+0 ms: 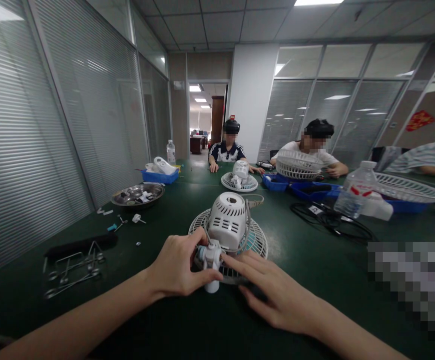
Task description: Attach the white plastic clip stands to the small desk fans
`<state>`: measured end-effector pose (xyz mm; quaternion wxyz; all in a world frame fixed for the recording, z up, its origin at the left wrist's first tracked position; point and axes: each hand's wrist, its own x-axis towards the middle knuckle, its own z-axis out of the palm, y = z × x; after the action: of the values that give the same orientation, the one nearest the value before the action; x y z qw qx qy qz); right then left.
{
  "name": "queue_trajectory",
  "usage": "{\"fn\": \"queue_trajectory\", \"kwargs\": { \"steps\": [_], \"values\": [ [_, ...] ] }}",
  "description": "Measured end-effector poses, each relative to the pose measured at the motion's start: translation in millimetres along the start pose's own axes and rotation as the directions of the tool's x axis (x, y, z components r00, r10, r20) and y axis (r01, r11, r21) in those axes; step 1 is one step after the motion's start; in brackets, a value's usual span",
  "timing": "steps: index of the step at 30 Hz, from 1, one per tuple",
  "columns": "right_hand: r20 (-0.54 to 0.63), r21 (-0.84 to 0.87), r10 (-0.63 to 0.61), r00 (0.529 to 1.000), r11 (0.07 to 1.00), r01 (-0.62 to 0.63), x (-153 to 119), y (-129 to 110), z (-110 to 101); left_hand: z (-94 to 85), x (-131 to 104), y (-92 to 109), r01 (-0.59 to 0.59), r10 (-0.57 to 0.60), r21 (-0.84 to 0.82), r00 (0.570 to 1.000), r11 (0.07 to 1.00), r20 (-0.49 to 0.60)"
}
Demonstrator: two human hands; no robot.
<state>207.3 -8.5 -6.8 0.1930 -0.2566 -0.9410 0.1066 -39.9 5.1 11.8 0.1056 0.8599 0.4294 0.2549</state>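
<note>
A small white electric fan lies face down on the green table before me, its motor housing up and its wire grille underneath. My left hand is closed around the white neck joint at the fan's near side, thumb and fingers on either side of it. On the joint's right side rests the index fingertip of my right hand, whose fingers are stretched out over the grille edge. Whether a small part sits under that fingertip I cannot tell. A pale cable runs beside the housing.
Left are a metal bowl of small parts, a blue tray and a black-topped wire rack. Right are black cables and a water bottle. Another fan stands farther back, near seated people.
</note>
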Motion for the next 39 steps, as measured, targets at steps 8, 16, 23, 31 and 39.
{"fn": "queue_trajectory", "kwargs": {
  "steps": [8,16,23,31,39],
  "values": [
    [0.017,-0.037,-0.030,0.999,0.999,0.030,5.8,-7.1,1.8,13.1,1.1,5.3,0.101,-0.093,0.091,0.992,0.991,-0.090],
    [0.022,-0.094,-0.063,0.998,0.993,0.065,9.1,-5.9,8.4,16.5,-1.9,5.8,0.112,-0.107,0.084,0.993,0.990,-0.055],
    [0.055,-0.140,-0.034,0.998,0.989,0.042,6.0,-8.5,5.5,6.2,-2.6,18.1,0.251,-0.249,-0.047,0.967,0.967,0.046],
    [-0.020,-0.236,-0.114,0.993,0.966,0.106,33.8,-16.3,20.6,-3.0,0.6,9.4,0.338,-0.343,0.083,0.938,0.937,0.045],
    [-0.055,-0.344,-0.106,0.993,0.936,0.081,48.1,-22.7,37.6,-3.2,5.7,6.5,0.350,-0.360,0.221,0.933,0.910,0.005]
  ]
}}
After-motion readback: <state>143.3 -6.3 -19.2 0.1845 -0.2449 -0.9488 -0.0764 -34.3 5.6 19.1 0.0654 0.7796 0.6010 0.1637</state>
